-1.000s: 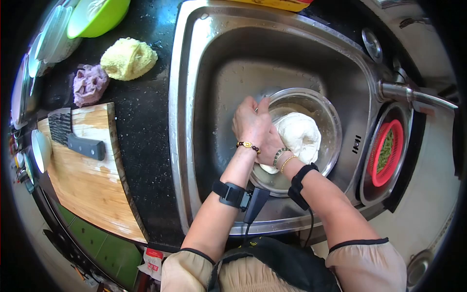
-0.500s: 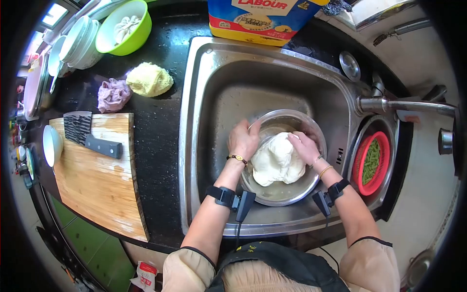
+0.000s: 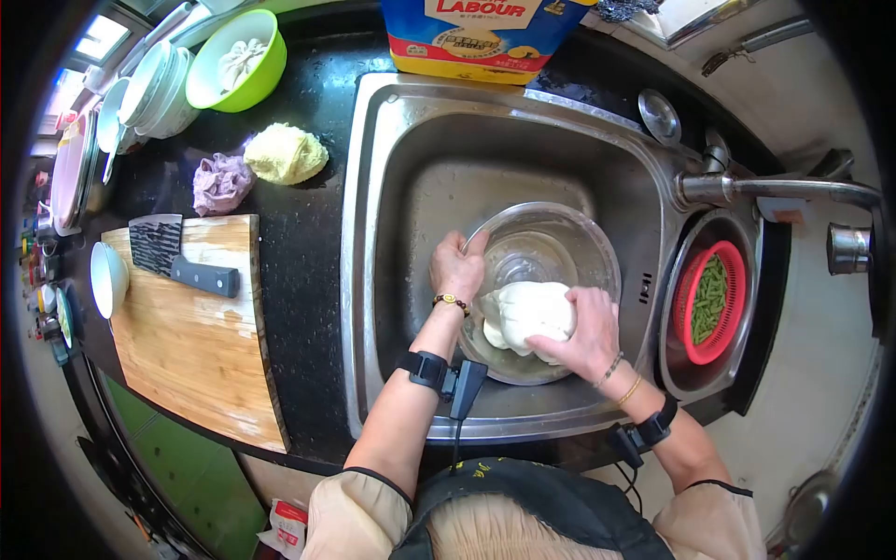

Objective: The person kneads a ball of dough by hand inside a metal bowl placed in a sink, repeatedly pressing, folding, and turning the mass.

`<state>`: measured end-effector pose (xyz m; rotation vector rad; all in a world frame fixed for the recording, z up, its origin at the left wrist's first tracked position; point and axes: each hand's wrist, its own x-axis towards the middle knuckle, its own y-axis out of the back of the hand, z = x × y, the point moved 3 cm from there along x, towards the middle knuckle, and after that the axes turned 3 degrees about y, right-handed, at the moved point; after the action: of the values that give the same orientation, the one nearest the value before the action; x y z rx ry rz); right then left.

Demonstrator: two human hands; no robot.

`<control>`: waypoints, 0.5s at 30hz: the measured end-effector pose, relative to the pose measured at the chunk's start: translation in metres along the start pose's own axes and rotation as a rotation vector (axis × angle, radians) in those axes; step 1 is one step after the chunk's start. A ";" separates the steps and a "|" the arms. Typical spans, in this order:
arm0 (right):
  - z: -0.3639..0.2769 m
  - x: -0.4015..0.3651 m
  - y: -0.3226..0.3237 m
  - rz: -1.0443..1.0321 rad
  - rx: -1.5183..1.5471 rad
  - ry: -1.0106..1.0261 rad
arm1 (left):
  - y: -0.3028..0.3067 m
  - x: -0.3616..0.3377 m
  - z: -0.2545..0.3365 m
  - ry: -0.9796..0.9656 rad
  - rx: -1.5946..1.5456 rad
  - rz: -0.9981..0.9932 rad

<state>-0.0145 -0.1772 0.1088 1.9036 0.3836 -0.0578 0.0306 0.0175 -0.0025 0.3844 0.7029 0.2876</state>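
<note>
Near the middle of the frame, a steel mixing bowl (image 3: 551, 245) sits in the basin of a stainless sink (image 3: 411, 177). A lump of white dough (image 3: 521, 313) lies against the bowl's near wall, in the lower part of it.

The left hand (image 3: 457, 266) is closed over the bowl's left rim, fingers hooked on the edge. This grip seems meant to stop the bowl from sliding or turning on the smooth sink floor. The right hand (image 3: 586, 338) comes in from the lower right and is closed on the dough. Its fingers wrap over the right side of the lump and the palm presses it towards the bowl wall. The far half of the bowl is bare and shiny.

Having the bowl down in the sink likely holds any mess inside the basin and sets the dough low enough to lean on. The faucet (image 3: 775, 189) reaches in from the right. Below it, a red colander (image 3: 735, 280) with green beans rests in the small side basin.

On the black tabletop (image 3: 299, 271) to the left lies a wooden cutting board (image 3: 187, 364). A cleaver (image 3: 177, 259) is laid flat on its upper end, well apart from the hands. Above the board are a purple dough ball (image 3: 221, 183) and a yellow dough ball (image 3: 286, 153), just beside each other. At the upper left stands a green bowl (image 3: 210, 84) holding something white. A flour bag (image 3: 485, 33) stands behind the sink at the top edge.
</note>
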 end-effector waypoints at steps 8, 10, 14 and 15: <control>-0.028 0.001 -0.024 0.021 0.011 0.423 | -0.001 0.000 -0.001 -0.012 0.038 0.017; -0.029 0.021 -0.026 0.106 0.090 0.539 | -0.003 0.001 -0.003 -0.006 0.021 0.009; -0.022 0.047 -0.038 -0.024 0.206 0.527 | 0.000 0.000 0.002 0.008 0.016 -0.038; -0.017 0.046 -0.035 -0.027 0.203 0.525 | 0.000 0.000 0.003 0.010 0.014 -0.041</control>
<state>0.0161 -0.1394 0.0727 2.1015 0.7803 0.4071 0.0329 0.0170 -0.0003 0.3813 0.7217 0.2460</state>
